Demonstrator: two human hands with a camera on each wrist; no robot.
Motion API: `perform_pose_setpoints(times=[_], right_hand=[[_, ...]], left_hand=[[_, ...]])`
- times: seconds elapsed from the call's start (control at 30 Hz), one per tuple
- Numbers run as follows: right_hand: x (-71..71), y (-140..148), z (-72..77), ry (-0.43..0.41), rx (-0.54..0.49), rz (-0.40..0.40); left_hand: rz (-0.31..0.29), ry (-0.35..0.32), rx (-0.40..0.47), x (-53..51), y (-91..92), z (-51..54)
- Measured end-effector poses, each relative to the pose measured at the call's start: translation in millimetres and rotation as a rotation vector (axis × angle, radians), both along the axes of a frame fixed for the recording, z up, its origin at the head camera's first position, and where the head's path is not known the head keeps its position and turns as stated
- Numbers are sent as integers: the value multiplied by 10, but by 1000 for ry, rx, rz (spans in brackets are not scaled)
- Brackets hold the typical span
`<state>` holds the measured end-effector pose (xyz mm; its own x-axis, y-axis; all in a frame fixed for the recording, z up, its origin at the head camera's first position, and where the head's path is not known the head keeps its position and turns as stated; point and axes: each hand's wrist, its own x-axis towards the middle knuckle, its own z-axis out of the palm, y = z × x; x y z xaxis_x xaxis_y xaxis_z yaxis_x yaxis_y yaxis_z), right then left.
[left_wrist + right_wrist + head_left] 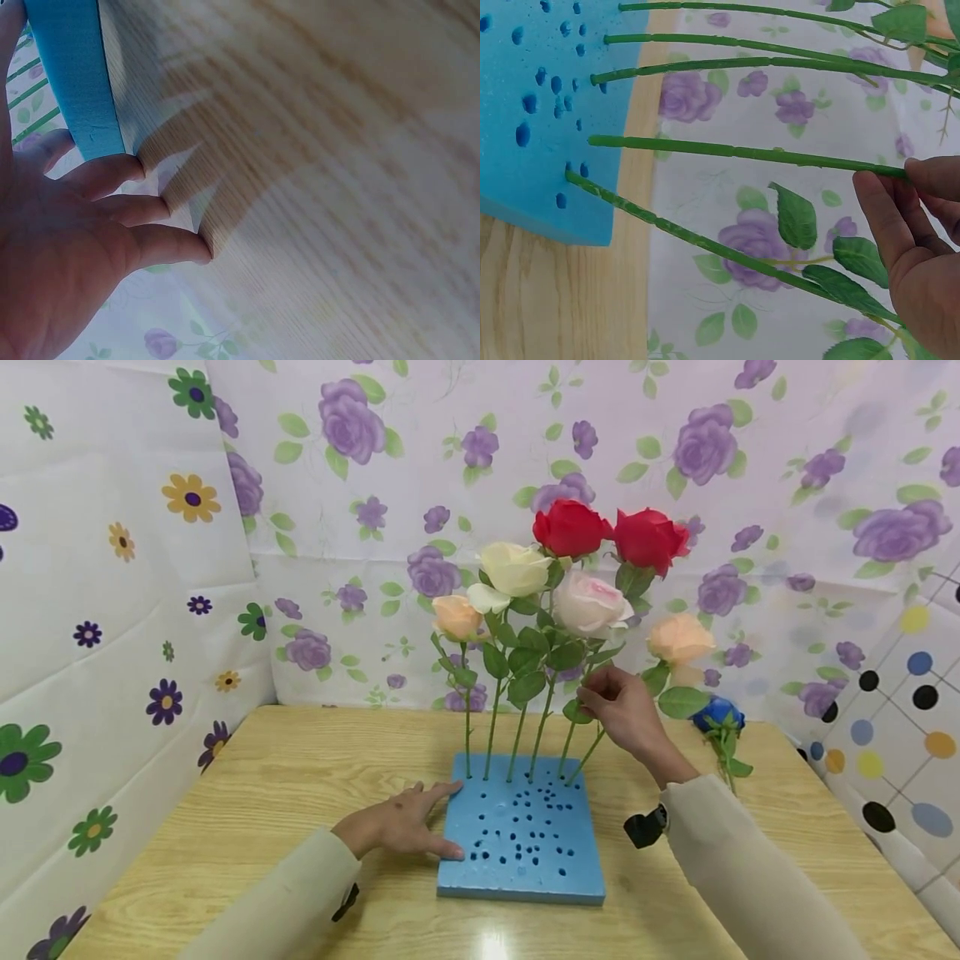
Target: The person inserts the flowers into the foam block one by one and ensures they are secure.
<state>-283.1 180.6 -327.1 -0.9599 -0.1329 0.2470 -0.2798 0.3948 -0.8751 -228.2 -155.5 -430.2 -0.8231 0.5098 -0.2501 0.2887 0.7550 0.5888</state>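
Several roses stand with their green stems in the far part of a blue foam block full of holes. Between thumb and fingertips, my right hand pinches one rose stem, second from the right in the row. Its foot meets the foam. The right red rose seems to top this stem, though leaves and hand cover part of it. To its right leans a peach rose. My left hand rests at the block's left side, fingers spread, with index finger and thumb touching its edge.
A blue rose lies on the wooden table at the far right. Behind the table hangs a flowered cloth, and patterned cloths flank both sides. The other blooms are red, white, pink and peach, with leaves crowding between the stems.
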Motion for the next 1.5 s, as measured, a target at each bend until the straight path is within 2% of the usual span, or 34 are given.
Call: perform_pose_setpoints(times=[0.47,0.73,1.07,1.5], right_hand=[[34,-66,-121,3,-43,26],[48,-50,-188,-3,-11,26],[53,-60,-187,-2,16,34],[65,-65,-215,-3,57,23]], left_hand=[[3,-7,-4,12,-1,10],[3,-9,-7,15,-4,13],[-3,-13,6,4,-7,27],[-1,-7,9,2,-4,-6]])
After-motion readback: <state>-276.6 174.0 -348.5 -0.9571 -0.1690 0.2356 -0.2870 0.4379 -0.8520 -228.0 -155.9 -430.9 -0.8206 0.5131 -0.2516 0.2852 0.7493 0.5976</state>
